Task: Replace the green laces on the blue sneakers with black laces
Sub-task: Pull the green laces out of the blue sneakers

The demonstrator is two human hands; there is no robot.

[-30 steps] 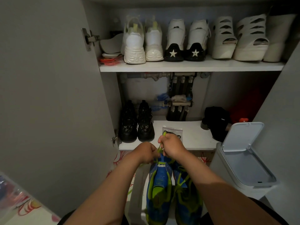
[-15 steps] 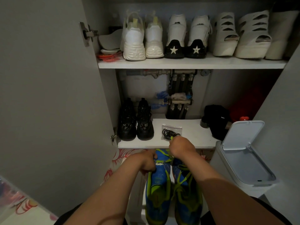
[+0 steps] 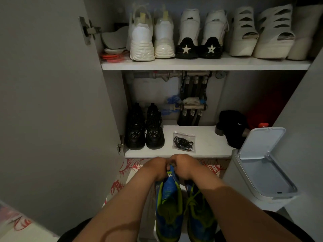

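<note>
1. The left hand (image 3: 157,167) and the right hand (image 3: 184,165) meet, knuckles almost touching, at the far end of the left blue sneaker (image 3: 168,205). The sneaker runs from the hands back toward the person.
2. Both hands are narrow, with the fingers curled down onto this end of the sneaker. The left hand grips it from its own side. The right hand pinches at the same spot, but the fingertips are hidden, so I cannot tell if it holds a lace or only the blue material.
3. The right blue sneaker (image 3: 201,217) lies just beside the first one, under the right forearm. Its green laces (image 3: 193,195) cross over the opening, so this sneaker seems untouched.
4. Behind the hands, the left sneaker shows green along its opening but no clear crossing of laces. I judge that the unlacing there is well advanced, perhaps finished.
5. The black laces (image 3: 183,142) are in a small clear plastic bag (image 3: 184,134) on the lower shelf (image 3: 209,145), just beyond the hands and apart from them. No black lace is in use yet.
6. To the right of the right hand stands a white bin (image 3: 232,179) with its lid up.
7. In my judgement the task is at an early stage. What is left is to free the right sneaker, open the bag, and thread both sneakers with black.
</note>
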